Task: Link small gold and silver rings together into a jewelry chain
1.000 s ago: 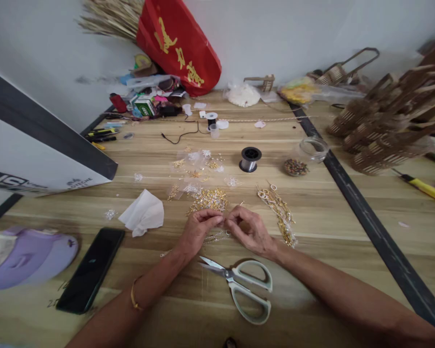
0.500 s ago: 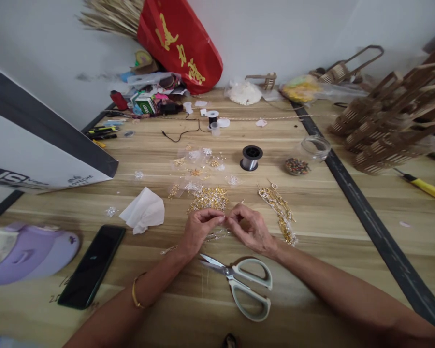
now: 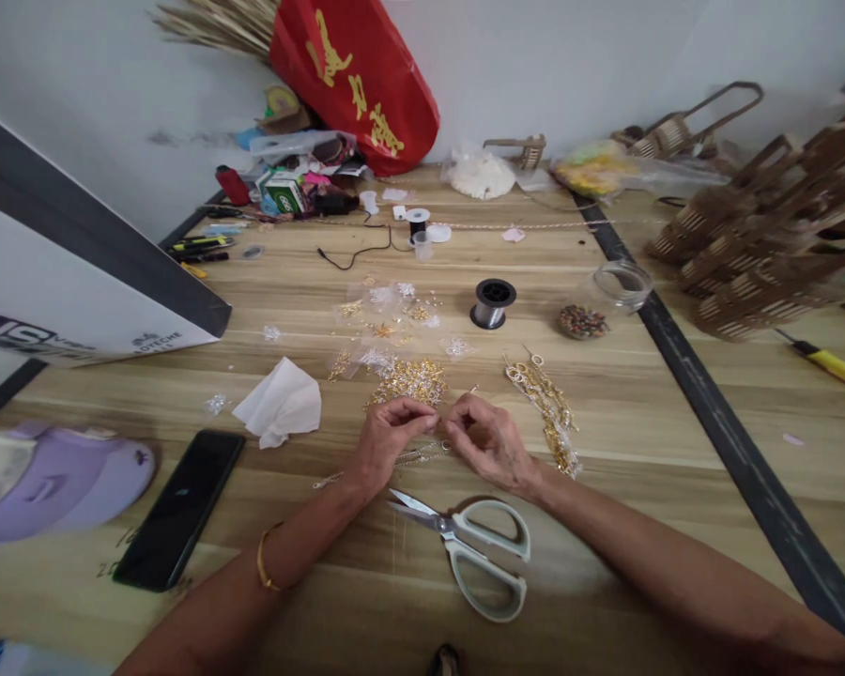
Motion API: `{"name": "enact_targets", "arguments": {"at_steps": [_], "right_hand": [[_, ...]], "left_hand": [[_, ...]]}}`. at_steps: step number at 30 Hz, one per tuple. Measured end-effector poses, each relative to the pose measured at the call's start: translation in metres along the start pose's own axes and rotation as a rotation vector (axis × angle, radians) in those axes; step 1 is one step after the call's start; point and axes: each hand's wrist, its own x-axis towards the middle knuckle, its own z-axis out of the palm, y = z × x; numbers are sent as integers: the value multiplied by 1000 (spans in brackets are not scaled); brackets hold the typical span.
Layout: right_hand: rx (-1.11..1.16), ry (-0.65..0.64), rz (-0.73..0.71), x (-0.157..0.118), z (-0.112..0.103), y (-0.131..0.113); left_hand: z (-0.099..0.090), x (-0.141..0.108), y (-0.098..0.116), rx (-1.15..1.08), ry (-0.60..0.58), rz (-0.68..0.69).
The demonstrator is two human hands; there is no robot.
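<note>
My left hand (image 3: 392,437) and my right hand (image 3: 489,441) face each other low over the wooden table, each pinching with thumb and forefinger. Whatever lies between the fingertips is too small to make out. Under and between the hands lies a thin silvery chain (image 3: 422,453). Just beyond them is a pile of gold and silver beads (image 3: 409,381). A bundle of gold and silver chains with rings (image 3: 544,404) lies to the right of my right hand. Scissors with pale handles (image 3: 465,545) rest on the table nearer to me, blades pointing left.
Farther back stand a wire spool (image 3: 493,304) and a tipped glass jar (image 3: 621,286) with dark beads. At left are a white tissue (image 3: 282,402), a phone (image 3: 179,509), a purple container (image 3: 63,483) and a large box (image 3: 91,272). Woven baskets (image 3: 739,263) crowd the right.
My fingertips have drawn slightly apart, with the right hand a little farther right. The whole view has shifted slightly; the things on the table lie as before.
</note>
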Motion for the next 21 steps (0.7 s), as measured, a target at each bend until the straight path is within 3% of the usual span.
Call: {"name": "enact_targets", "arguments": {"at_steps": [21], "right_hand": [[3,-11,1,0,-1,1]], "left_hand": [[0,0,-1,7,0,-32]]}}
